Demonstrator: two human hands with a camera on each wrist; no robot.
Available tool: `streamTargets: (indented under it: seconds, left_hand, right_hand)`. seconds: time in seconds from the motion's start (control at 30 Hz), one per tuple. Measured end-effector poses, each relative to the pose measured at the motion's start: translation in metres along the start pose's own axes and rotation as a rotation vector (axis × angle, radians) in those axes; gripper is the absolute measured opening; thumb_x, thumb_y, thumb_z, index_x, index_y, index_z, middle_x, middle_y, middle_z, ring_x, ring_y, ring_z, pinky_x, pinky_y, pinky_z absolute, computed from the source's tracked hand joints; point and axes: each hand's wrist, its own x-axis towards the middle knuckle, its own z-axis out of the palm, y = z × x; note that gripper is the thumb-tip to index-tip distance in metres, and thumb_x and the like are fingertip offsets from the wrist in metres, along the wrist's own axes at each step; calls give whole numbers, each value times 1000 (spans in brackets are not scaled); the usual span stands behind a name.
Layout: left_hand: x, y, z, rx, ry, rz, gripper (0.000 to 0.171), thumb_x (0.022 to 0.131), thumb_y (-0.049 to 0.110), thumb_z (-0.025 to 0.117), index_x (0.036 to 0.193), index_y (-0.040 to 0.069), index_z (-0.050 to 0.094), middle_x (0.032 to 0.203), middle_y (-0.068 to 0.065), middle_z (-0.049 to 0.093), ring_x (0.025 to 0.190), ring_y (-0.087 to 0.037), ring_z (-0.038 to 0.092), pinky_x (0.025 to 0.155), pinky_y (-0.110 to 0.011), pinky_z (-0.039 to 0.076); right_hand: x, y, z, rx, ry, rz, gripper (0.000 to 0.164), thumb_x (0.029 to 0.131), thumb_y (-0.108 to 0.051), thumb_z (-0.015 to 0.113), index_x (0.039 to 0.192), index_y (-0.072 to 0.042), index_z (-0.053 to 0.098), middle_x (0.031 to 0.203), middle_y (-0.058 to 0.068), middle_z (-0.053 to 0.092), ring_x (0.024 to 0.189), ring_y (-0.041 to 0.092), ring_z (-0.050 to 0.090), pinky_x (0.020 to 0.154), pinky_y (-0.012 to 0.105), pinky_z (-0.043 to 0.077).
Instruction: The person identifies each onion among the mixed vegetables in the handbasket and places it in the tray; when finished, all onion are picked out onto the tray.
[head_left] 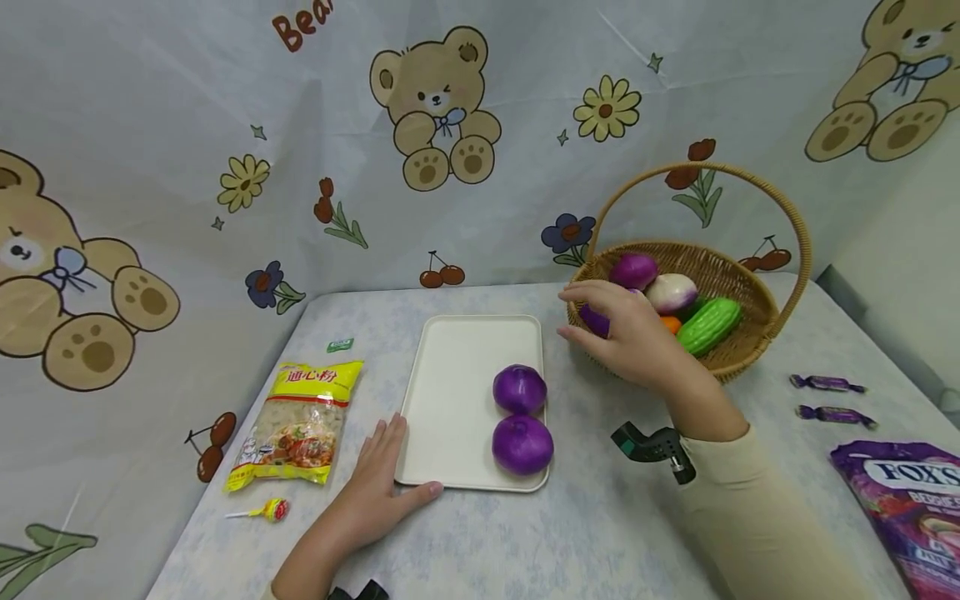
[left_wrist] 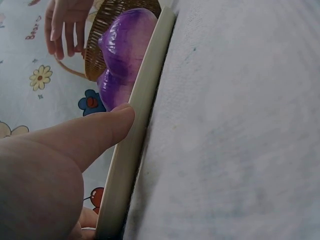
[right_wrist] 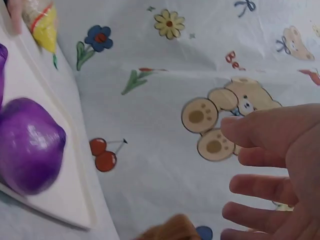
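Observation:
Two purple onions (head_left: 520, 389) sit one in front of the other along the right side of a white rectangular tray (head_left: 450, 358). My left hand (head_left: 378, 487) rests at the tray's near left corner, fingers extended along its edge and the thumb (left_wrist: 112, 122) at the near rim. Over the left rim of a wicker basket (head_left: 738, 354) hovers my right hand (head_left: 626, 333), fingers spread apart with nothing between them in the right wrist view. Inside the basket are a purple onion (head_left: 633, 270), a white-and-purple turnip (head_left: 671, 294), a green cucumber (head_left: 709, 326) and something orange, partly hidden by the hand.
Left of the tray lie a yellow pasta bag (head_left: 300, 425), a lollipop (head_left: 270, 509) and a small green packet (head_left: 340, 345). Two purple wrapped candies (head_left: 828, 383) and a purple FOX'S bag (head_left: 911, 508) lie at the right. The basket's tall handle (head_left: 798, 225) arches above it.

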Motion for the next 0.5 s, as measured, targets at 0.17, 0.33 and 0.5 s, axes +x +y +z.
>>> streamTargets:
  seconds: [0.17,0.33,0.5]
  left_hand:
    - [-2,0,-1,-3,6,1,122,88,70,73,168,2,11,175,-13,6,159,-32,-8,125,-54,-3]
    - [-3,0,-1,1,3,1,122,88,70,73,168,3,11,175,-13,6,159,-32,-8,125,-53,-3]
    - [-3,-1,0,-5,9,10,121,88,70,73,168,2,12,175,-12,7,159,-32,-7,125,-53,-2]
  right_hand:
    - [-2,13,-12,-12,50,134,47,98,-17,79,138,0,64,140,18,62,134,38,52,112,60,40]
    - [-5,24,-20,-15,28,277,54,100,-26,76,145,-1,58,146,20,56,141,41,45,115,63,35]
    - [-9,33,-26,-15,6,319,61,102,-33,73,149,1,53,151,24,50,144,45,40,117,65,31]
